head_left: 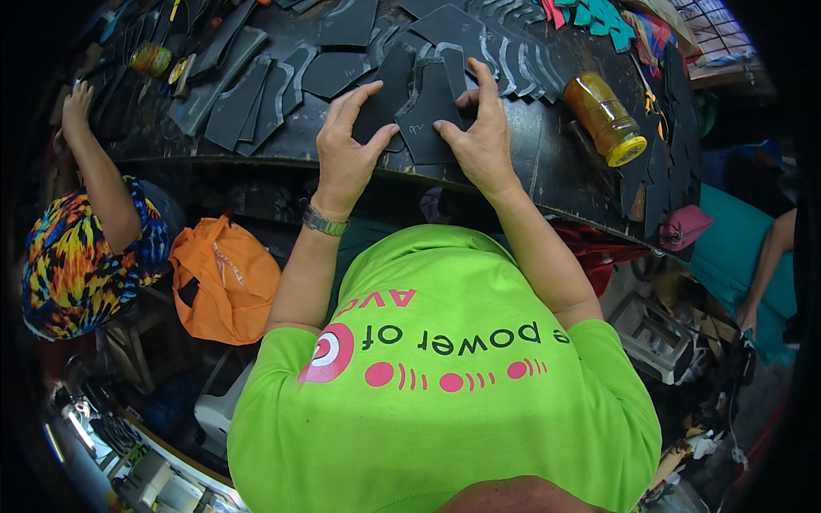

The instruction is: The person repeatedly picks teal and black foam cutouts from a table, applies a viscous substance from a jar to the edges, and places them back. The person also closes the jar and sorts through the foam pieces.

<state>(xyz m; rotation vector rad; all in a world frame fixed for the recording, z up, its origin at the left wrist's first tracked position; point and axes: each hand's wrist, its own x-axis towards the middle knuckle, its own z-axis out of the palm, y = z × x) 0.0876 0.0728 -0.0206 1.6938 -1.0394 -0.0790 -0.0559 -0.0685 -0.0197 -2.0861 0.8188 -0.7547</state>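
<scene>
Head view: L hand (pixel 345 152) & R hand (pixel 481 141) both on a stack of black cut pieces (pixel 416 107) at the near edge of the dark worktable (pixel 547 162). L thumb and fingers pinch the left side of the pieces; R thumb presses the top piece from the right, index stretched up along its edge. So both hands grasp the stack, not clenched. How many layers are in the stack is hard to tell, black on black. A small light mark sits on the top piece, too small to read.

L wrist has a metal watch (pixel 324 222). More black strips (pixel 256 94) fan across the table to the left; edges blur into the top. Amber jar w/ yellow lid (pixel 605 117) lies on its side to the right. Teal pieces (pixel 599 15) are cut off at the top rim.

Another person's arm (pixel 94 162) reaches onto the table at far left, hand partly in shadow. Orange bag (pixel 224 278) below the table. A 3rd person in teal (pixel 753 256) is mostly cut off at the right rim.
</scene>
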